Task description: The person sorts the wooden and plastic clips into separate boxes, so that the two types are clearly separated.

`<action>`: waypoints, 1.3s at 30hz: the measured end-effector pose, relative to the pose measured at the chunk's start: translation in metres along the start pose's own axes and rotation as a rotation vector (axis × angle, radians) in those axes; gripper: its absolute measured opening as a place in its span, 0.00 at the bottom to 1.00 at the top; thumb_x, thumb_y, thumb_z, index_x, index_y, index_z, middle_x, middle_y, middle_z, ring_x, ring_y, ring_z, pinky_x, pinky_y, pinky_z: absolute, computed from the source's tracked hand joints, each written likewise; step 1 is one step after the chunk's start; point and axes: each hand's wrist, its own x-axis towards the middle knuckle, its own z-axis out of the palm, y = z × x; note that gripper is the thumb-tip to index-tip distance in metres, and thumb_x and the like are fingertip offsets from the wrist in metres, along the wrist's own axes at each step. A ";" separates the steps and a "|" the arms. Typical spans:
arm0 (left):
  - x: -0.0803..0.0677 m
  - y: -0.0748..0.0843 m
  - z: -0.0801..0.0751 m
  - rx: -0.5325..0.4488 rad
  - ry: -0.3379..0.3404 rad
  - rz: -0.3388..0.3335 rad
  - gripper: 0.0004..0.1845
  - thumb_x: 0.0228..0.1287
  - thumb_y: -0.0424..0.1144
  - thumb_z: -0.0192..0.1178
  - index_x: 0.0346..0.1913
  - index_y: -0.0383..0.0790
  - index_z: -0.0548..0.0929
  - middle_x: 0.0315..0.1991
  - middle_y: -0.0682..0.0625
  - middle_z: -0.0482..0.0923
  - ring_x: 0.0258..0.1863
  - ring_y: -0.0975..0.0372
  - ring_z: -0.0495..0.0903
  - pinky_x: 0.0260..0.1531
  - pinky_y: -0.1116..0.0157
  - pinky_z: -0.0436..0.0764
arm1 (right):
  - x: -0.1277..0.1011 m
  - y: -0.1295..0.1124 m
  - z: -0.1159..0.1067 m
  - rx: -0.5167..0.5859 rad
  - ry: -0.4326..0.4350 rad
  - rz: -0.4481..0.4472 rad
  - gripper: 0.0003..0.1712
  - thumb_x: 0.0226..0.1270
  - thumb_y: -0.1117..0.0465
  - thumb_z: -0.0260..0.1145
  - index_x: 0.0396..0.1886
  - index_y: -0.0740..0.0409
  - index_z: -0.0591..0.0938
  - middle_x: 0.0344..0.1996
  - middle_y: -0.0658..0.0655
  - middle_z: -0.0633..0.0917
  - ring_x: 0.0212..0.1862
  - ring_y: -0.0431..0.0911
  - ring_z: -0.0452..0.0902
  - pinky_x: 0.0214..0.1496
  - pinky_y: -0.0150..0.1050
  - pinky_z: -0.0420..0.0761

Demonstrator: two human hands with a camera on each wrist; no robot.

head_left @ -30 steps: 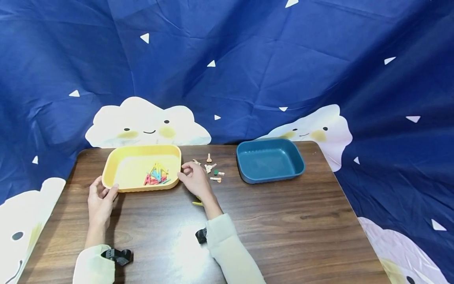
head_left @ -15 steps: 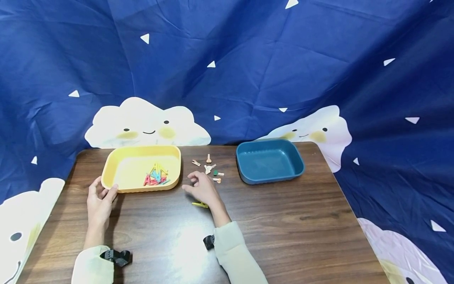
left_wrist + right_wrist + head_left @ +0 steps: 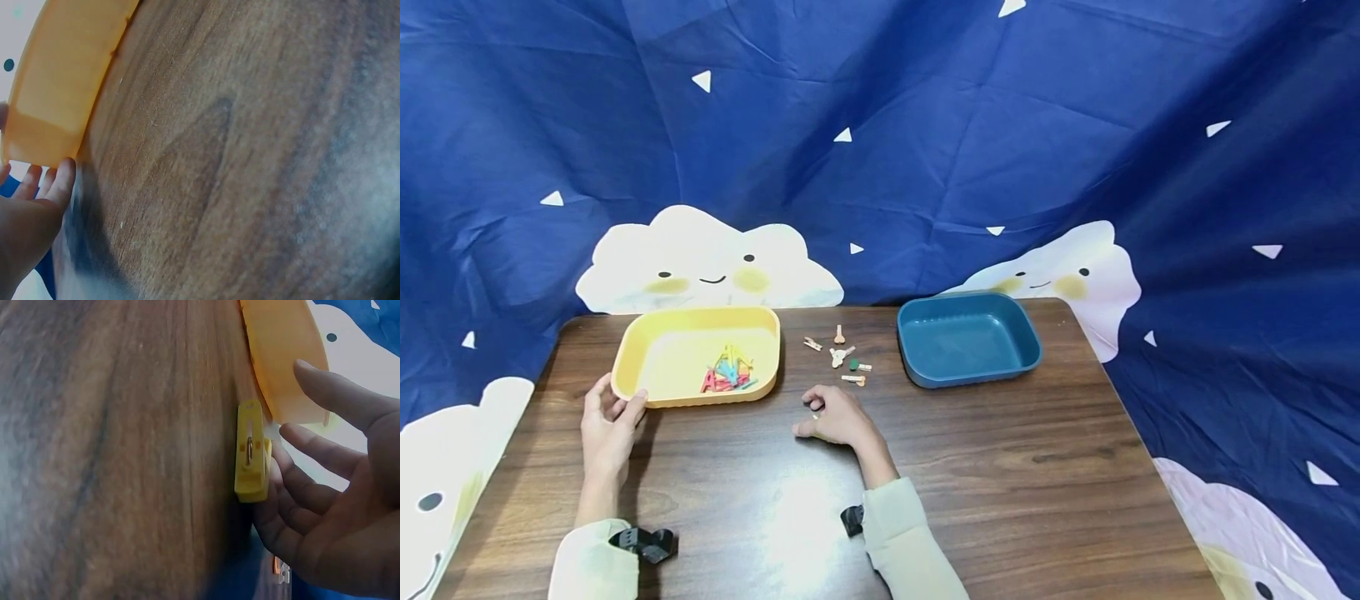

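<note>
My left hand (image 3: 606, 437) holds the front left corner of a yellow tray (image 3: 662, 367), thumb at the front wall and fingers round the left side. A heap of red, blue and yellow clothespins (image 3: 728, 371) lies in that tray. Low over the table, right of the tray, my right hand (image 3: 838, 417) has its thumb and index finger spread apart. A yellow clothespin (image 3: 249, 453) lies beside its lower fingers in the right wrist view, not pinched; the head view mostly hides it behind the hand.
Several small wooden clothespins (image 3: 841, 357) with decorations lie on the brown table (image 3: 1000, 467) between the trays. A dark blue tray (image 3: 968, 340) stands to their right at the back. A blue cloth (image 3: 925, 125) with clouds hangs behind the table.
My right hand has moved from the yellow tray's right side toward me and slightly right, down over the yellow clothespin. The left hand has stayed at the tray corner.
</note>
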 end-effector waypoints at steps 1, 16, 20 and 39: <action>0.000 0.001 0.000 -0.008 0.000 -0.001 0.37 0.68 0.29 0.64 0.76 0.44 0.62 0.55 0.57 0.69 0.50 0.69 0.73 0.41 0.82 0.79 | -0.001 0.000 0.000 -0.011 -0.002 0.001 0.28 0.55 0.54 0.81 0.55 0.55 0.84 0.43 0.51 0.82 0.43 0.43 0.75 0.49 0.42 0.77; -0.002 0.003 0.000 -0.023 0.001 -0.023 0.36 0.68 0.30 0.64 0.76 0.45 0.62 0.55 0.57 0.69 0.51 0.68 0.73 0.43 0.81 0.79 | 0.004 0.007 0.005 -0.147 0.047 -0.041 0.13 0.55 0.62 0.79 0.39 0.55 0.86 0.31 0.48 0.79 0.34 0.41 0.71 0.40 0.36 0.75; -0.002 0.002 -0.001 -0.020 -0.002 -0.013 0.36 0.68 0.29 0.64 0.76 0.44 0.62 0.55 0.56 0.69 0.51 0.68 0.73 0.42 0.81 0.79 | 0.004 0.008 0.005 -0.124 0.074 -0.039 0.10 0.55 0.62 0.79 0.36 0.55 0.87 0.30 0.48 0.80 0.32 0.40 0.72 0.37 0.35 0.76; -0.001 0.003 0.000 -0.068 -0.009 -0.037 0.36 0.68 0.28 0.64 0.76 0.46 0.63 0.56 0.56 0.70 0.51 0.68 0.74 0.42 0.80 0.80 | 0.005 0.010 0.003 0.023 0.187 -0.025 0.13 0.58 0.59 0.77 0.42 0.58 0.88 0.27 0.47 0.83 0.27 0.38 0.75 0.37 0.37 0.79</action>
